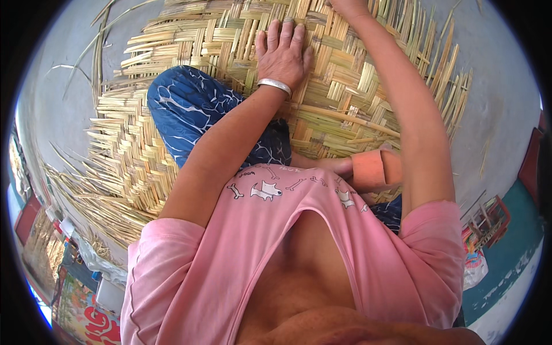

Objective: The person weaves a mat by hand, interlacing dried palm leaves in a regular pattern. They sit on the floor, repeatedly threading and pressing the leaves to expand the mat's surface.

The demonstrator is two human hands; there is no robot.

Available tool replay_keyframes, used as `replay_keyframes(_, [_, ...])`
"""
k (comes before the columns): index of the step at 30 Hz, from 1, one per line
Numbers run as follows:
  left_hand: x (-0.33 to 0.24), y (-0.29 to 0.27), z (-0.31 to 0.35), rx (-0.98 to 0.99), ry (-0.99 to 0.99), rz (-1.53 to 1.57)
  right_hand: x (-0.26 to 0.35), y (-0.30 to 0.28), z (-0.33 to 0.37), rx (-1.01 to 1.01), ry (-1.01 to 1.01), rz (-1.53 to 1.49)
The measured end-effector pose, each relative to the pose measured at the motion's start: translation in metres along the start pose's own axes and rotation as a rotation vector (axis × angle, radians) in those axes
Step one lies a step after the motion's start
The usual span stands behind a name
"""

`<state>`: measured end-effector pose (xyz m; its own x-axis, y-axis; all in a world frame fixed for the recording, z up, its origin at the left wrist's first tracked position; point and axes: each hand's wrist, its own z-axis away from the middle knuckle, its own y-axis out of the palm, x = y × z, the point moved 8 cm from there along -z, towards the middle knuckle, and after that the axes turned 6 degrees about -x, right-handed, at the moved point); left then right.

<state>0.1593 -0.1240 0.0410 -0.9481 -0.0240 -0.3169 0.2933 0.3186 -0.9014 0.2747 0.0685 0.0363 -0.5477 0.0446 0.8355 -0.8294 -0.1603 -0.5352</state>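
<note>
A large mat (339, 75) woven from flat yellow-green reed strips spreads under me, its loose strip ends fanning out at the edges. My left hand (283, 57) lies flat on the weave with its fingers stretched out and apart, holding nothing. A silver bangle (275, 85) circles that wrist. My right hand (349, 8) is at the mat's far part, at the upper edge of the picture. Most of its fingers are cut off or hidden there, so what it touches or holds does not show.
My bent knee in blue patterned trousers (187, 106) and an orange slipper (371, 169) rest on the mat. Loose reed strips (96, 63) lie on the grey floor (500, 103) at the far left. A small rack (487, 221) stands at the right.
</note>
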Motion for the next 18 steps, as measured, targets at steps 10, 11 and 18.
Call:
replay_keyframes(10, [0.001, 0.0, -0.001, 0.031, -0.019, 0.01, 0.007, 0.026, -0.013, -0.014, -0.071, 0.385])
replay_keyframes(11, [0.0, 0.0, -0.001, 0.034, -0.015, 0.018, 0.006, 0.028, -0.021, 0.001, -0.079, 0.452])
replay_keyframes(18, [0.001, 0.001, -0.001, 0.034, -0.022, 0.019, 0.004, 0.032, -0.029, 0.053, 0.316, -0.023])
